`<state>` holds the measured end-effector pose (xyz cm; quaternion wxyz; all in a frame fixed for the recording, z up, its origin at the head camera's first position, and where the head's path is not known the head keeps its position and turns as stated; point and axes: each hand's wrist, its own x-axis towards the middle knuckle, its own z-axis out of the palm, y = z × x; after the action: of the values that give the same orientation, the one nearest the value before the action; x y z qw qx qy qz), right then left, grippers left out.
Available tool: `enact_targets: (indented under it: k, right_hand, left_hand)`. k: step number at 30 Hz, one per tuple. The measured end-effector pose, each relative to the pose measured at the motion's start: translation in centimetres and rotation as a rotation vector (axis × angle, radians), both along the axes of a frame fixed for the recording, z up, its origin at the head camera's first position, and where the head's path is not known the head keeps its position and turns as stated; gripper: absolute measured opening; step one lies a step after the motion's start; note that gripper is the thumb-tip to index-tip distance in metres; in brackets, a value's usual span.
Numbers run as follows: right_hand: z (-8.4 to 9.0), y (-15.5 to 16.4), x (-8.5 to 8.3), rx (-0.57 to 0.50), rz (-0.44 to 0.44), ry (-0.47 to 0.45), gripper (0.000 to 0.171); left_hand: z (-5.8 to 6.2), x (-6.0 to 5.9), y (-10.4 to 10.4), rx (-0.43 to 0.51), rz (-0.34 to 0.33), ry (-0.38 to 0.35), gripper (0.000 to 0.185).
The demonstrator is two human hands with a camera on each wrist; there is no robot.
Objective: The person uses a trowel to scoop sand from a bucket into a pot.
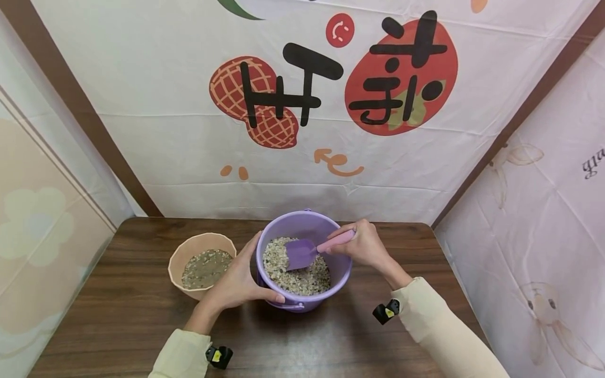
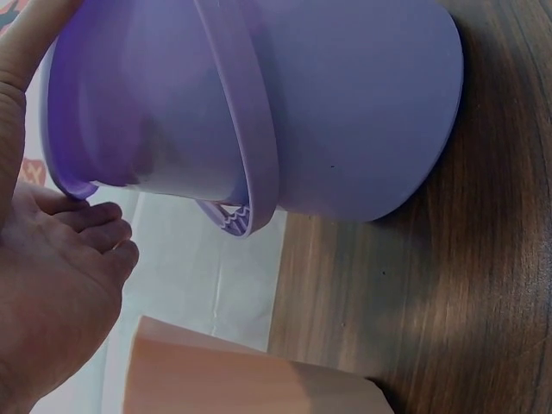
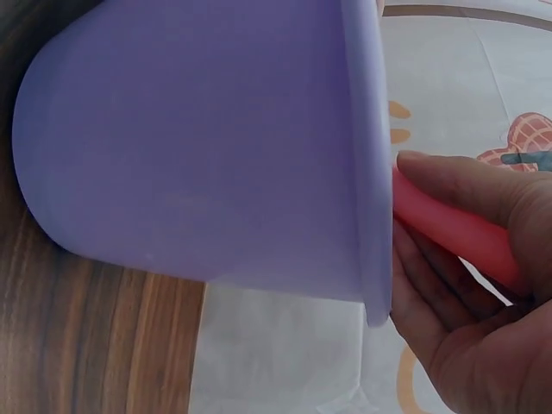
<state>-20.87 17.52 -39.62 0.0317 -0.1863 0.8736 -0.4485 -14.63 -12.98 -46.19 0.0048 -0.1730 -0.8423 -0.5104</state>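
At bottom middle, the wide-spread left hand (image 1: 240, 279) touches a purple bucket (image 1: 302, 223); the right hand (image 1: 364, 245) grips a scoop (image 1: 300, 254).

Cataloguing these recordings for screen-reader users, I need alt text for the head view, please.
A person's right grip holds a purple shovel by its pink handle over pale gravelly grains in a purple bucket, while the left grip rests against the bucket's rim. To the left, a peach bowl of brownish, gritty material stands on a dark wooden table.
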Motion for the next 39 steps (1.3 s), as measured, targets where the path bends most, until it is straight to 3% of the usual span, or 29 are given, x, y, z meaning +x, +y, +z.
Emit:
enact_targets:
  k: [6,16,23,39]
  right_hand:
    - [-0.2,-0.1,0.3,-0.015,-0.01,-0.022,0.02]
    - [-0.6,-0.3,1.6,-0.062,-0.024,-0.018,0.028]
    - [-1.2,-0.1,2.8,-0.161,-0.037,-0.051,0.026]
    - [-1.3,1.2,5.4,-0.431,-0.207,-0.122,0.036]
  left_hand:
    - [-0.2,-0.3,0.1,0.049,-0.033,0.042,0.142]
    - [-0.3,-0.3,0.0,0.058,-0.038,0.051,0.142]
    - [-0.2,-0.4,0.0,0.07,-0.057,0.065,0.14]
    - [0.1,0.0,0.0,0.047,-0.034,0.052,0.143]
